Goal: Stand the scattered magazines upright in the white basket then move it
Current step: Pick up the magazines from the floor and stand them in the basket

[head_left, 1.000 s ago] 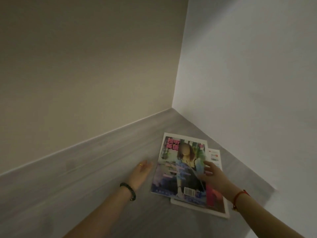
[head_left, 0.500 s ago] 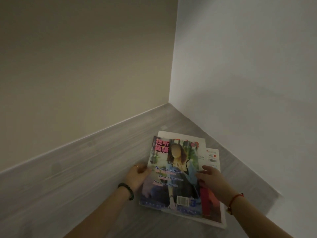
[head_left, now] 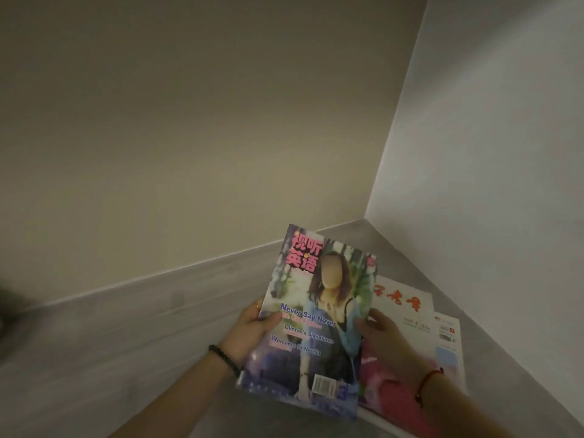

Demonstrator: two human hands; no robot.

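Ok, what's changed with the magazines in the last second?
The left hand and right hand took hold of the Never Say Never magazine by its side edges and lifted it off the pile, tilted. The red-titled magazine and bottom magazine stayed flat on the floor.

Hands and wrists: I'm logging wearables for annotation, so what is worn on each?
Left hand: a black beaded bracelet at the wrist and a thin gold-coloured ring on one finger. Right hand: a red cord bracelet at the wrist. No sleeves are in view.
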